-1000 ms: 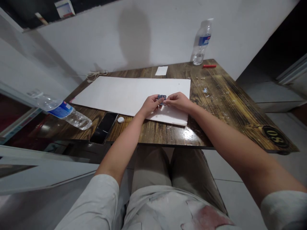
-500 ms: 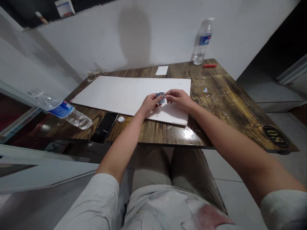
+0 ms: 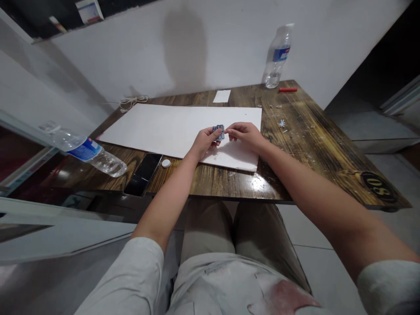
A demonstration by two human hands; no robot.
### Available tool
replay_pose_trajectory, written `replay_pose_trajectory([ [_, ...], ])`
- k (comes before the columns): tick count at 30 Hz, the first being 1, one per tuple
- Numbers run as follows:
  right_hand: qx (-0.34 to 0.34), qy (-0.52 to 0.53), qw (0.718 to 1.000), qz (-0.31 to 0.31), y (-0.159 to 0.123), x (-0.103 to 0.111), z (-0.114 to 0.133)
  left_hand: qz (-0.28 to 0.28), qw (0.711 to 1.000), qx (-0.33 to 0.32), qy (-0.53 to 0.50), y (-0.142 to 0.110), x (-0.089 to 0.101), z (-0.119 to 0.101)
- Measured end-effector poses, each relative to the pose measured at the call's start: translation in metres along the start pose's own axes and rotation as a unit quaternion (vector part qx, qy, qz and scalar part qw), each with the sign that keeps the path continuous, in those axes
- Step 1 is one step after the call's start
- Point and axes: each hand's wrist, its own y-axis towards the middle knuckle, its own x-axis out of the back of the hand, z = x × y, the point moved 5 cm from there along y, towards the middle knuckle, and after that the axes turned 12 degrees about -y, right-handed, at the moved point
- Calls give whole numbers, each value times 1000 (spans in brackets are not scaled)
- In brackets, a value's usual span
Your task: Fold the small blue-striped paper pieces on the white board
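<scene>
My left hand [image 3: 204, 143] is closed on a small flat blue-and-grey piece [image 3: 222, 127], its thumb lying across the front. The piece has darker rectangular markings, too small to make out. Close to its right edge, my right hand [image 3: 247, 134] has its thumb and forefinger pinched together. Whatever is between those fingertips, if anything, is too small to tell. Both hands are over the near right part of a white board [image 3: 170, 127] that lies flat on the wooden table [image 3: 226, 186].
Left of my arm are a phone [image 3: 143, 174], a white bottle cap [image 3: 166, 163] and a tilted water bottle [image 3: 95, 153]. At the back stand another bottle [image 3: 277, 59], a red stick-like object [image 3: 288, 89], a white card [image 3: 222, 96] and a cable [image 3: 131, 103]. Small scraps [image 3: 281, 124] lie at right.
The blue-and-grey piece has turned slightly and shifted a little left in my left hand. My right hand's pinch looks almost the same.
</scene>
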Motion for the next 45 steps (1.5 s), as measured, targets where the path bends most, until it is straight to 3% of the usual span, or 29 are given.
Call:
replay_pose_trajectory([
  [15,-2,-23,1000,9,-1,1,3,9,1000,14,13,0,-1,0],
  [32,-42,54,996,59,-5,-1,9,49,998,-7,41,-6,-4,-8],
  [39,-48,75,995,52,-4,-5,7,54,997,-7,46,-7,-4,-7],
  [43,-78,66,995,16,0,-2,-1,91,993,30,68,-11,-11,-3],
  [45,-73,62,995,7,1,0,-2,82,995,30,58,-10,-11,-3],
])
